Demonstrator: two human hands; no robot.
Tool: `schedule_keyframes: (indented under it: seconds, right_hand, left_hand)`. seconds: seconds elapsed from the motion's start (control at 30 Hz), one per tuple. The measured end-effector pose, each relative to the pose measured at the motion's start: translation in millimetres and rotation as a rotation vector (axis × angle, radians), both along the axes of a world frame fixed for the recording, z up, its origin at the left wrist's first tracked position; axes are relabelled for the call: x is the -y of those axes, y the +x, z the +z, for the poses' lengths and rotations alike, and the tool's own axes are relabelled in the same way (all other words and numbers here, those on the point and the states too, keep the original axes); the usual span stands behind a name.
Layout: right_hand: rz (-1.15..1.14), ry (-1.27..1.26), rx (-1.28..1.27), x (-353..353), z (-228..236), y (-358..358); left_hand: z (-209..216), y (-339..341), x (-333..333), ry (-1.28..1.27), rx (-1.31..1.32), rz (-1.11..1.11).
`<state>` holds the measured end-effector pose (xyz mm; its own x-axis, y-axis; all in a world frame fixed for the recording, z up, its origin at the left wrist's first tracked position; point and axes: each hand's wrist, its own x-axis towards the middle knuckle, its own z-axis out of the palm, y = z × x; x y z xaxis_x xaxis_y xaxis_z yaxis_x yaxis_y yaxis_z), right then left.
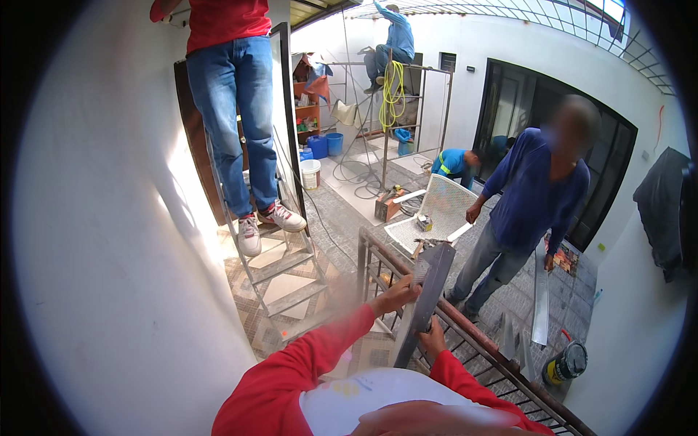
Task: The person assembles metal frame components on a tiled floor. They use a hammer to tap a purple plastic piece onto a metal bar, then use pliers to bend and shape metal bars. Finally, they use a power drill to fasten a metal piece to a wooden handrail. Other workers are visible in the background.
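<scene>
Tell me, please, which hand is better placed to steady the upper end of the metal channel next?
Probably the left hand: it is at the metal channel nearer that end, while the right hand is lower down.

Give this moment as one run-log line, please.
left hand: holding gray metal channel; right hand: holding same channel; railing: partly behind channel; coworker: holding metal strip

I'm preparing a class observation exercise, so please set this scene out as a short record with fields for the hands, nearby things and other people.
Left hand: left hand gripping dark grey bar
Right hand: right hand gripping the bar lower in the picture
Beside bar: railing
Left side: person in red top on stepladder
Beyond railing: white mesh chair; person in dark blue sleeves holding long pale strip
Background: person in light blue seated high; yellow coil hanging
</scene>
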<state>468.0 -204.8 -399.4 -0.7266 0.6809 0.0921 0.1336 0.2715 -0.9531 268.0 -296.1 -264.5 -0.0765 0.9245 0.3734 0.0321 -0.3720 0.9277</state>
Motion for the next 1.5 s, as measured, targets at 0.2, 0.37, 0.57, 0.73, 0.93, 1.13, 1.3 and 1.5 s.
schedule_keyframes:
  seconds: [0.2, 0.37, 0.57, 0.73, 0.93, 1.13, 1.3, 1.5]
  right_hand:
    - [-0.08, 0.01, -0.029, 1.5, 9.7, 29.6]
    - [-0.074, -0.313, -0.116, 11.1, 28.8, 75.8]
    - [0.046, -0.485, -0.087, 37.1, 63.1, 102.5]
    - [0.134, -0.265, -0.143, 46.5, 83.6, 98.8]
    - [0.138, 0.16, 0.075, 41.0, 84.9, 81.8]
    - [0.113, 0.295, 0.109, 39.6, 88.0, 62.1]
    - [0.08, 0.581, 0.126, 36.6, 108.8, 63.7]
    - [0.068, 0.732, 0.249, 37.6, 138.1, 68.9]
  left_hand:
    - [-11.9, 2.0, 7.9, -0.046, 0.028, 0.205]
    - [-48.5, -28.1, -6.2, -0.055, 0.035, 0.123]
    - [-52.5, -57.4, -7.3, -0.023, 0.313, 0.141]
    - [-7.5, -38.9, -6.2, 0.068, 0.323, 0.003]
    - [-23.8, -37.5, -18.6, 0.065, 0.242, 0.188]
    - [-41.8, -35.7, -18.3, 0.0, 0.257, 0.216]
    - [-15.2, -21.2, -6.8, -0.007, 0.281, 0.08]
    - [-8.6, -13.4, -8.4, -0.009, 0.246, 0.031]
